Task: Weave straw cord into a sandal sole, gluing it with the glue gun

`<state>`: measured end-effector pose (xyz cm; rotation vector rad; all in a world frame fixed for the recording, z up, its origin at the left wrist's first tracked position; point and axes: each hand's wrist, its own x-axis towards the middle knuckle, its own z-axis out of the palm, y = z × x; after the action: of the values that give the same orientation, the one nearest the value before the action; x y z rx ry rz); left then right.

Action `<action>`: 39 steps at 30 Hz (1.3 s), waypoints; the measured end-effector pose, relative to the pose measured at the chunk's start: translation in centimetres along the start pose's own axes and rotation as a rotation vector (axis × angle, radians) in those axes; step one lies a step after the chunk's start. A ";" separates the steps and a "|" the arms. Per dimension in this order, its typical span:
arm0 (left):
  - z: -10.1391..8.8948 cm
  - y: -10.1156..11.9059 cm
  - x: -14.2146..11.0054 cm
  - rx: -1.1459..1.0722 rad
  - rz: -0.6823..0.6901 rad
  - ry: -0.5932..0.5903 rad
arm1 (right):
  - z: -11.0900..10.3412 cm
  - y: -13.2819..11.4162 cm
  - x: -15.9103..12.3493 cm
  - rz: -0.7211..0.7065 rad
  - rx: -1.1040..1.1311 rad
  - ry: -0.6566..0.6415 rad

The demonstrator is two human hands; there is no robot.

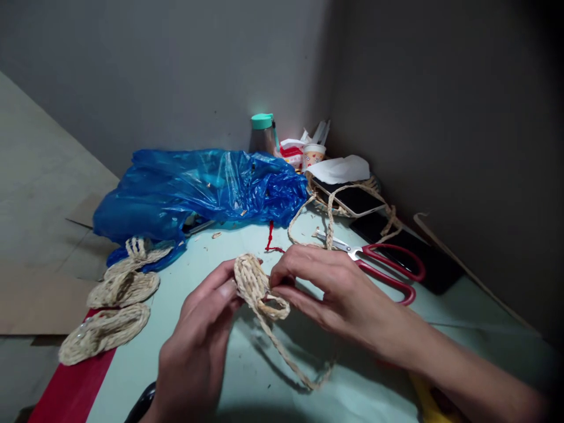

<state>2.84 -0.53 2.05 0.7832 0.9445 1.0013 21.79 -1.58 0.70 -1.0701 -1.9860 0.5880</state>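
Note:
My left hand (198, 335) and my right hand (326, 288) both pinch a small oval coil of braided straw rope (253, 285) above the pale green table (247, 382). The left thumb presses the coil's near side. Fingers of the right hand grip its right edge. A loose tail of the same braid (291, 364) hangs from the coil and loops down onto the table, then runs back under my right wrist towards the far side.
Three finished straw coils (110, 305) lie at the left edge, partly on a red strip (73, 388). A crumpled blue plastic bag (198, 188) sits behind. Red-handled scissors (383, 267), two phones (356, 200), a teal-capped bottle (263, 132) and cups fill the far corner.

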 end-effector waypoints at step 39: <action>-0.6 0.0 1.5 0.782 0.157 -0.202 | -0.4 0.8 -0.7 -0.004 0.073 -0.184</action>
<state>2.60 0.92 1.40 1.5986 1.1143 0.6488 22.72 -1.68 0.09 -0.9975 -2.1062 0.7749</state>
